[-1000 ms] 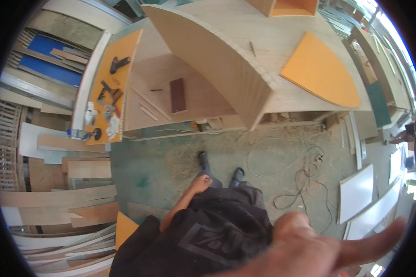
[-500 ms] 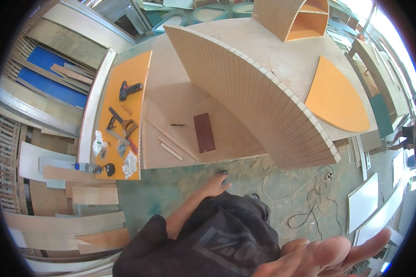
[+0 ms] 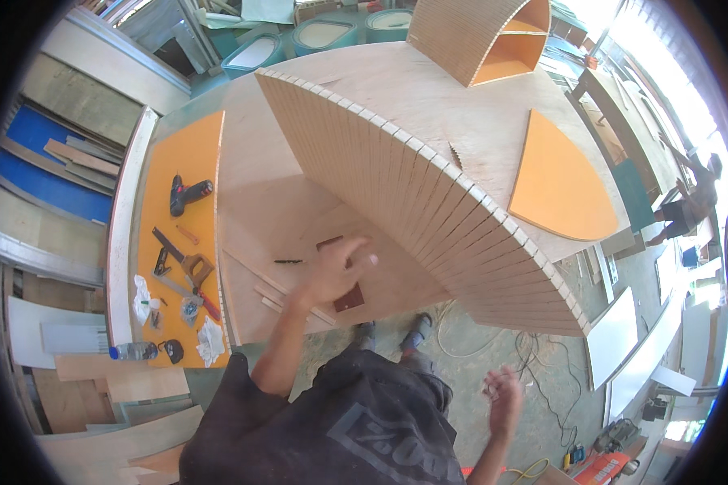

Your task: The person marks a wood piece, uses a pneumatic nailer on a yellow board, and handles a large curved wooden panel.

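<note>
My left hand (image 3: 336,271) reaches forward over the lower plywood shelf (image 3: 275,218), fingers spread, right above a dark brown rectangular block (image 3: 349,299) that it partly covers. It holds nothing. A small dark screw or bit (image 3: 288,261) lies just left of it, and thin wooden strips (image 3: 271,295) lie near my forearm. My right hand (image 3: 503,398) hangs low at my side over the green floor, fingers loosely apart and empty. A large curved, kerf-cut plywood panel (image 3: 429,202) rises beside the shelf on the right.
An orange board (image 3: 182,242) on the left carries a cordless drill (image 3: 188,193), a square, clamps, rags and a bottle (image 3: 133,351). An orange lens-shaped panel (image 3: 556,182) lies on the plywood top. Cables (image 3: 534,356) trail on the floor. Another person (image 3: 687,206) stands far right.
My left hand has risen from near my feet to over the shelf and the brown block. My right hand dropped from close to the camera to my side. The view tilted nearer the workpiece.
</note>
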